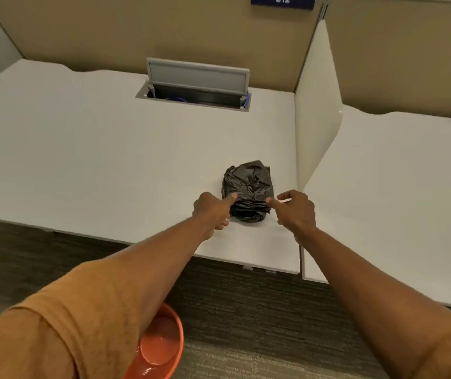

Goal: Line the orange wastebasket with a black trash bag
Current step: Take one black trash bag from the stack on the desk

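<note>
A folded black trash bag (249, 187) lies on the white desk (95, 160), near its front right corner. My left hand (212, 212) reaches to the bag's left side, thumb touching its edge. My right hand (296, 210) is at the bag's right side, forefinger and thumb apart, fingertip touching the plastic. Neither hand has closed on the bag. The orange wastebasket (161, 348) stands on the floor below the desk, at the bottom of the view, partly hidden by my left arm; its inside is bare.
A grey cable hatch (197, 86) stands open at the back of the desk. A white divider panel (318, 110) rises on the right, with a second desk (396, 201) beyond it. Tan partition walls close the back. Dark carpet (246, 310) covers the floor.
</note>
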The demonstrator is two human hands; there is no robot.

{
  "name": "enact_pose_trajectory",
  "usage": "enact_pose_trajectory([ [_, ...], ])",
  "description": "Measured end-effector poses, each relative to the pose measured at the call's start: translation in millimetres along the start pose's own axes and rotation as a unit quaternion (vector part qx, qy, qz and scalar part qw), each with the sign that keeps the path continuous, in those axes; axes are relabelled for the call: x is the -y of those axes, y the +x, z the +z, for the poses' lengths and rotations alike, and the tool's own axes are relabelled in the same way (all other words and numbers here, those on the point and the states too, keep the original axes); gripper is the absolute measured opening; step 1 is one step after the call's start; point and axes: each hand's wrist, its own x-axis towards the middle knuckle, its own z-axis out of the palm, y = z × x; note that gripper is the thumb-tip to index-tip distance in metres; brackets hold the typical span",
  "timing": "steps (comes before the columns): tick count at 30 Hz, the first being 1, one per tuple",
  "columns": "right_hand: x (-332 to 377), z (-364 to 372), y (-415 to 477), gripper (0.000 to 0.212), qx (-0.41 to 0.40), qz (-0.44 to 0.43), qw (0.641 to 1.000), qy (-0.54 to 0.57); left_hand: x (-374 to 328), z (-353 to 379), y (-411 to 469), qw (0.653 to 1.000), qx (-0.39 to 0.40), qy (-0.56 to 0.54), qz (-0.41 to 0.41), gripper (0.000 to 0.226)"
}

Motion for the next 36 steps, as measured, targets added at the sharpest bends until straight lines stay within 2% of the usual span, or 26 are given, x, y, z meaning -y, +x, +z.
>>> enact_pose_trajectory([
  [2, -2.2, 7.1, 8.8, 0.067, 0.002, 0.031, 0.999, 0.027, -1.5, 8.8, 7.8, 1.0, -0.017, 0.003, -0.015, 0.047],
  [4, -2.9, 13.9, 15.2, 0.069, 0.007, 0.043, 0.998, 0.054, -1.0, 18.7, 17.2, 0.999, -0.025, -0.008, -0.023, 0.044],
  [9, -14.6, 34.7, 29.6, 0.03, -0.026, 0.055, 0.991, 0.118, -2.1, 29.6, 30.2, 0.996, -0.059, -0.056, -0.049, 0.03],
  [13, -16.0, 36.1, 29.3, 0.021, -0.063, 0.059, 0.979, 0.183, -1.6, 30.7, 31.0, 0.994, -0.069, -0.073, -0.047, 0.027],
  [15, -14.9, 31.9, 24.5, 0.019, -0.049, 0.053, 0.967, 0.244, -2.4, 28.6, 28.1, 0.993, -0.061, -0.093, -0.046, 0.027],
  [17, -11.8, 24.3, 17.3, 0.019, -0.016, 0.033, 0.95, 0.311, -5.7, 25.5, 23.3, 0.991, -0.044, -0.122, -0.039, 0.035],
  [20, -6.4, 11.2, 6.7, 0.029, 0.036, 0.01, 0.913, 0.406, -12.9, 20.5, 12.4, 0.981, -0.023, -0.184, -0.051, 0.06],
  [23, -9.2, 2.3, -4.5, 0.036, 0.098, 0.016, 0.87, 0.484, -15.5, 14.6, 1.5, 0.958, 0.017, -0.275, -0.084, 0.07],
  [25, -15.6, 1.4, -12.2, 0.043, 0.113, 0.018, 0.864, 0.491, -13.3, 10.2, -5.7, 0.948, 0.043, -0.304, -0.089, 0.066],
  [27, -20.0, 2.5, -18.8, 0.047, 0.111, 0.018, 0.867, 0.485, -10.1, 7.7, -11.2, 0.949, 0.058, -0.297, -0.085, 0.049],
  [29, -21.8, 3.8, -21.2, 0.043, 0.095, 0.024, 0.872, 0.479, -7.4, 6.5, -11.5, 0.952, 0.06, -0.292, -0.074, 0.027],
  [30, -21.4, 4.4, -20.8, 0.039, 0.084, 0.029, 0.877, 0.473, -6.6, 5.7, -9.6, 0.952, 0.056, -0.294, -0.067, 0.023],
  [36, -13.2, 13.3, -0.9, 0.027, 0.035, 0.041, 0.884, 0.464, -7.6, 7.0, 17.7, 0.961, 0.039, -0.275, -0.02, 0.036],
])
